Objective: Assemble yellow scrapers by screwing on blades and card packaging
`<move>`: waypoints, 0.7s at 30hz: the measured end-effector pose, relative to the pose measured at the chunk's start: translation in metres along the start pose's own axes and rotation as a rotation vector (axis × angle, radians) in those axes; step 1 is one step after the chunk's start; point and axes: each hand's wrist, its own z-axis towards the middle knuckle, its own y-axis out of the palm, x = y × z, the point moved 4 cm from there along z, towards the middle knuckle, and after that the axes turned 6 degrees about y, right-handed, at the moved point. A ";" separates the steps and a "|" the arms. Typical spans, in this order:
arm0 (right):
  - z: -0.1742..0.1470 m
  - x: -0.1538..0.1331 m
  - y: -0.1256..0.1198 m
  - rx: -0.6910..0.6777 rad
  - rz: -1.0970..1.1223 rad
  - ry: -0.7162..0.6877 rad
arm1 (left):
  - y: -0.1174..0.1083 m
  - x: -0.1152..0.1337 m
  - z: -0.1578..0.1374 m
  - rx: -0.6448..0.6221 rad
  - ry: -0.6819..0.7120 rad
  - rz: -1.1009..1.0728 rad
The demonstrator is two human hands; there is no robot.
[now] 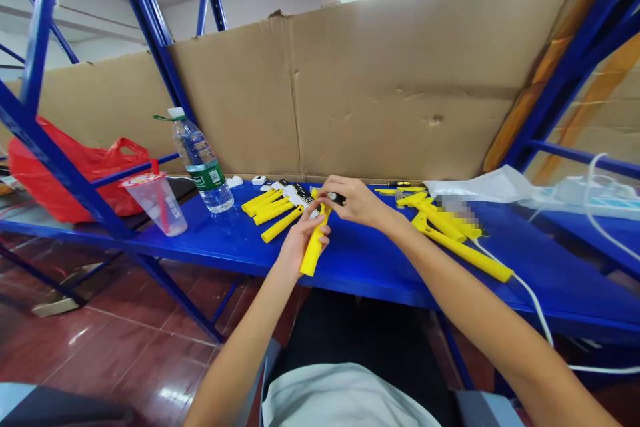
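Yellow handle (313, 252): held above the front part of the table, lower end tilted toward the wearer.
Left hand (299, 235): fingers closed around the yellow handle.
Right hand (354, 201): fingers bent at the handle's upper end; a black object (337, 199) is gripped, its full form hidden by the fingers.
Handle row (274, 211): several yellow pieces laid side by side, left of the hands, black-and-white parts (296, 193) at their far ends.
Yellow assemblies (463, 252): grouped to the right, partly blurred out; a white cable (533, 293) is led off past the table edge.
Table (370, 260): blue; backed by a cardboard panel (400, 87).
Drinks: a green-labelled bottle (203, 167) and a clear cup (165, 207) with red straw, stood near each other at left.
Bag (75, 170): red plastic, placed beyond the blue frame post.
Wrapping (480, 184): whitish sheet, laid at back right.
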 end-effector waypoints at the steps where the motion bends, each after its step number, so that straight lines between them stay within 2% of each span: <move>1: -0.001 0.003 0.001 -0.010 -0.012 0.021 | 0.000 0.000 0.000 -0.005 0.000 -0.009; 10: -0.001 0.010 0.002 0.055 0.148 0.185 | -0.003 0.000 0.001 -0.005 -0.010 -0.030; 21: -0.003 0.017 0.002 0.016 0.405 0.396 | -0.003 -0.001 0.000 -0.023 -0.023 0.017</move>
